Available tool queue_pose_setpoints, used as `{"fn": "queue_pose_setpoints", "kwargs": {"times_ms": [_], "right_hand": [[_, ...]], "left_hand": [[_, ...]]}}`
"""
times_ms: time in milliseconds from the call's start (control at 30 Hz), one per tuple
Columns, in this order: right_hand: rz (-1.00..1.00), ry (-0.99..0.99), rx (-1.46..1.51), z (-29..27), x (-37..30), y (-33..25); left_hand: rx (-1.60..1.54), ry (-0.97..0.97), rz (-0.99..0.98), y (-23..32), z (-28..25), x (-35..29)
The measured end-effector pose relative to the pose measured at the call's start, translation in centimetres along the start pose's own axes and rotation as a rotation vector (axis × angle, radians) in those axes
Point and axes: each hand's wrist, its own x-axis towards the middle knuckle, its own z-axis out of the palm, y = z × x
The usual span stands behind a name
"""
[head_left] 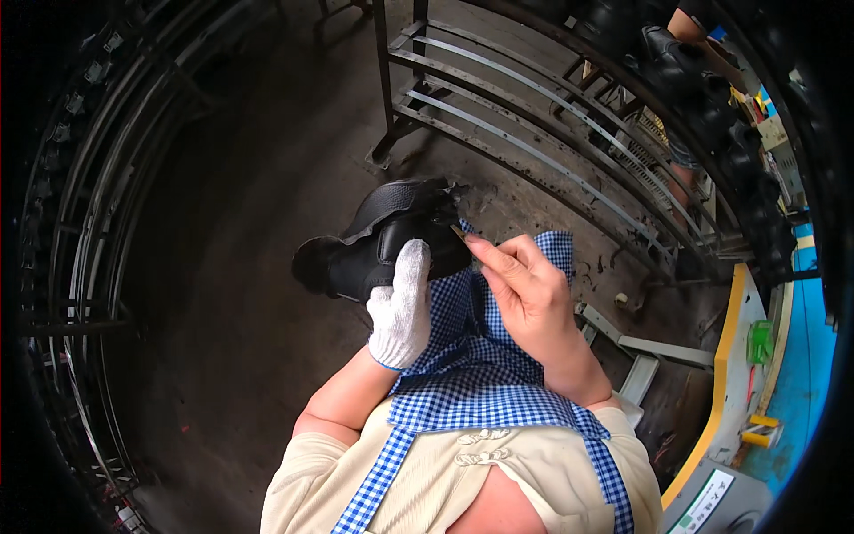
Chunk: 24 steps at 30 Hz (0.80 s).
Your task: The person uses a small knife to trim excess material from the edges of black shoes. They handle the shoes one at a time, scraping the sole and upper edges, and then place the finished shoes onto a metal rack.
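Observation:
A black leather shoe (391, 214) is held in front of me above my lap, with its padded collar at the left. My left hand (400, 307), in a white knitted glove, grips the shoe with the thumb lying along its near side. My bare right hand (525, 285) is closed in a pinch at the right end of the shoe. From its fingertips a small, thin, yellowish tool (459, 232) points at the leather; its exact kind is too small to make out. The fingers of my left hand are partly hidden behind the shoe.
A metal rack (525, 98) with slanted bars stands ahead, and black shoes (676, 58) line the far right. Another rack (89, 222) runs along the left. A blue-topped bench (792, 374) with a yellow edge is at the right. Another person's leg (680, 182) shows behind the rack.

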Motion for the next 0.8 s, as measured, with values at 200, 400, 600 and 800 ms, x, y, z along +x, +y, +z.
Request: {"fn": "queue_pose_setpoints", "kwargs": {"times_ms": [200, 400, 600, 800], "right_hand": [[-0.002, -0.015, -0.038, 0.0, -0.5, -0.7], [-0.01, -0.012, -0.039, 0.6, -0.1, -0.8], [0.019, 0.058, 0.037, 2.5, -0.3, -0.4], [0.023, 0.109, 0.13, 4.0, 0.8, 0.3]], "left_hand": [[0.009, -0.084, 0.079, -1.0, -0.6, 0.2], [0.163, -0.021, 0.029, -0.7, -0.4, 0.1], [-0.001, 0.073, 0.123, -2.4, -0.2, 0.5], [0.047, 0.12, 0.174, -3.8, -0.7, 0.7]]}}
